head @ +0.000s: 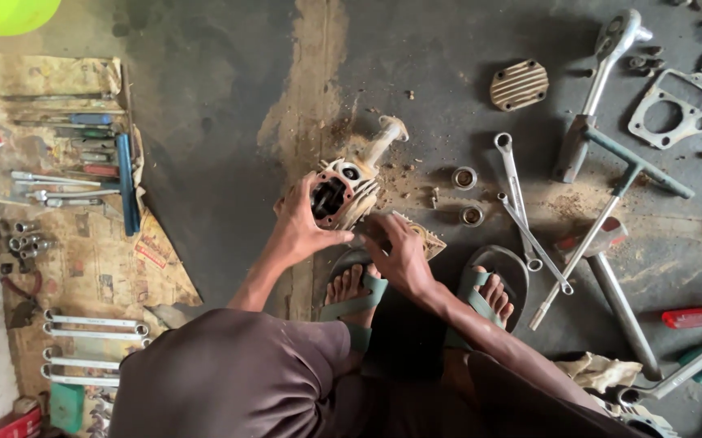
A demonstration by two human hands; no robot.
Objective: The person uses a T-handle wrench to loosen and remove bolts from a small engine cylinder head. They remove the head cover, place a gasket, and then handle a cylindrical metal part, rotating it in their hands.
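Left hand [302, 231] grips the cylinder head [343, 191]; right hand [400, 255] presses flat beside it. The head could roll off the gritty floor [221, 122] grip.

wrenches [529, 212] right of cylinder head [343, 191]

Scattered spanners [520, 199], T-handle wrench [610, 207], gasket [675, 108], red screwdriver [701, 316].

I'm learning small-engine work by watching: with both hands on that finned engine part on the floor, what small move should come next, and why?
Probably steady the finned engine part with the left hand and pull the right hand back to fetch a tool. The left hand already grips its side, while the right hand rests flat by its base with no tool in it, and the ring spanners lie just right of it.
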